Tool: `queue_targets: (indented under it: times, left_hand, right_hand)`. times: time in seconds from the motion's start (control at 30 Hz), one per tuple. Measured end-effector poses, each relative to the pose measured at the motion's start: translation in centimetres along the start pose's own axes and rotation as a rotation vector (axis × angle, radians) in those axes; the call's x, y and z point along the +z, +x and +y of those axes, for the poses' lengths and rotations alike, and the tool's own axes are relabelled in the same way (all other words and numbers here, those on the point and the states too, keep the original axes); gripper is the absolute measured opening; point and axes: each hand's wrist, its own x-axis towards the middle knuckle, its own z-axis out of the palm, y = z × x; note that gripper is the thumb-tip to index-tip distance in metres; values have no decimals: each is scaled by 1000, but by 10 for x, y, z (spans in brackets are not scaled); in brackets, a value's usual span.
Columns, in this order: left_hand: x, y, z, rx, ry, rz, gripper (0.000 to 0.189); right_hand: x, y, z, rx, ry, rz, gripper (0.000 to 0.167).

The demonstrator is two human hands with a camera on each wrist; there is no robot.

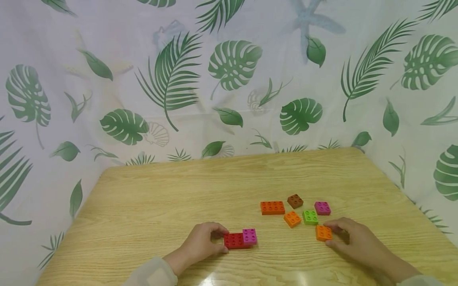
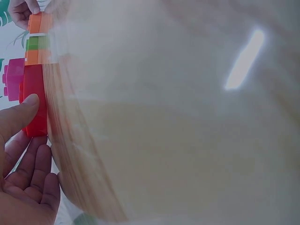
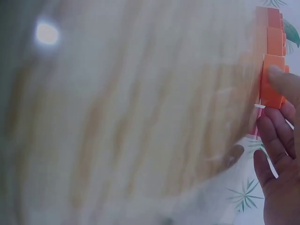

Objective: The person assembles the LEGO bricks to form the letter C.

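On the wooden table, my left hand (image 1: 204, 241) grips the left end of a long red toy building brick (image 1: 234, 240) between thumb and fingers. A magenta square brick (image 1: 249, 236) sits on top of the red brick's right end. Over to the right, my right hand (image 1: 361, 243) pinches a small orange brick (image 1: 323, 233) with thumb and fingers. In the left wrist view the thumb lies along the side of the red brick (image 2: 35, 103). The right wrist view shows the thumb pressed on the orange brick (image 3: 272, 89).
Behind the hands lie a long orange-red brick (image 1: 272, 207), a brown brick (image 1: 295, 201), a second orange brick (image 1: 292, 219), a lime green brick (image 1: 310, 217) and another magenta brick (image 1: 323, 208). A leaf-patterned curtain (image 1: 229, 131) borders the wooden table (image 1: 161, 198).
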Motion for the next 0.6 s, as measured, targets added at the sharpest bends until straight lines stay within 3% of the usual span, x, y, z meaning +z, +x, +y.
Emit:
queue_targets:
  times: [0.23,0.6]
  left_hand:
    - [0,-1,1,2,-8,6,36]
    - [1,0,-1,11,4,7,36]
  right_hand:
    - [-2,1,-2,14,35,17,38]
    - [8,10,-18,-220,29,198,45]
